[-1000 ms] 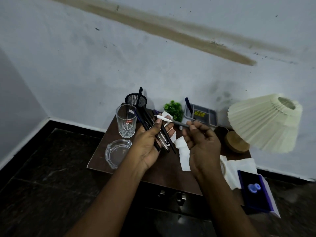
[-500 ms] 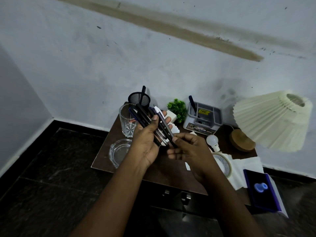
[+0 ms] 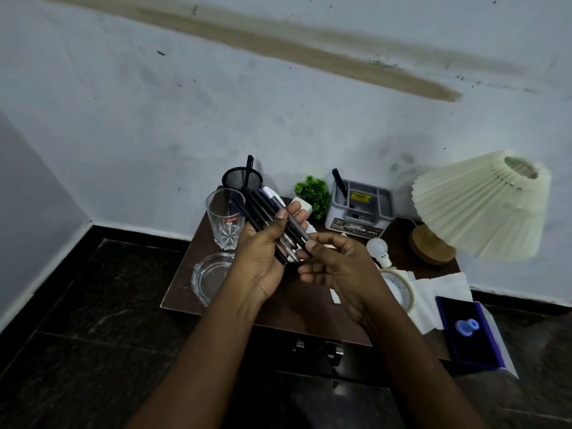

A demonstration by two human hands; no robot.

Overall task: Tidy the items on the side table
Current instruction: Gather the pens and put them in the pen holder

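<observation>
Two bare hands meet above the side table point(image 3: 297, 317), and between them they hold the task's loose pens point(image 3: 263, 212). The left hand point(image 3: 266, 261) is turned palm up, fingers curled behind the bundle and thumb pressed across the barrels, so that the dark pens fan up and away from the palm. The right hand point(image 3: 340, 267), just beside the left, pinches the near ends of the pens between thumb and forefinger; its other fingers curl loosely beneath. Beyond the left fingertips stands a black mesh cup point(image 3: 240, 181) with one pen upright in it. Left of the left hand stands an empty drinking glass point(image 3: 224, 221), and nearer the person, beside the left wrist, lies a clear glass ashtray point(image 3: 209, 278). Beyond the gap between the hands sits a small green plant point(image 3: 312, 191). Beyond the right hand is a grey organiser point(image 3: 360, 212) that holds a dark pen in its left compartment. Just right of the right hand lies a white light bulb point(image 3: 377, 249), and a roll of tape point(image 3: 400, 289) lies partly hidden behind the right wrist. Farther right, a pleated cream lampshade point(image 3: 483, 205) hangs over a round wooden base point(image 3: 431, 247). White paper point(image 3: 442, 286) spreads right of the right wrist, and a blue box point(image 3: 470, 335) lies right of the right forearm.
</observation>
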